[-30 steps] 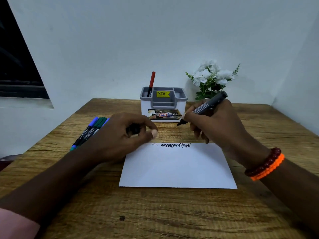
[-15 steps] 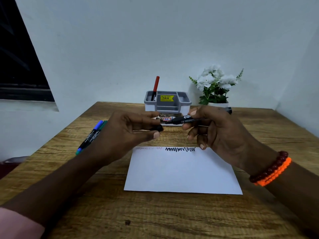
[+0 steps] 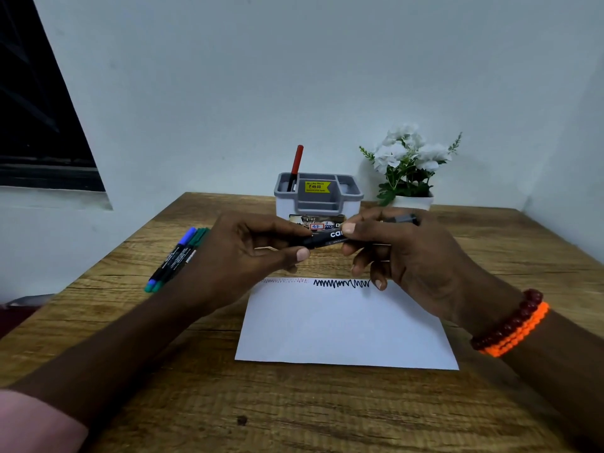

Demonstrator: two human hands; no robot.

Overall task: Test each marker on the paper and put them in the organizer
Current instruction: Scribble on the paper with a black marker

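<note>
Both hands meet above the paper [image 3: 343, 325], raised off the table [image 3: 294, 413]. The left hand [image 3: 248, 256] and right hand [image 3: 411, 256] each pinch one end of a level black marker [image 3: 323, 239], just before the organizer [image 3: 318, 197].

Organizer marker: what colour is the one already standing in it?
Red marker, seen in the head view, upright in the organizer, left rear compartment.

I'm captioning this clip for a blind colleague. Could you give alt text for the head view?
Both hands, left and right, hold a black marker level above a paper bearing red and black scribbles. Behind stands an organizer with a red marker; two more markers lie left.
</note>
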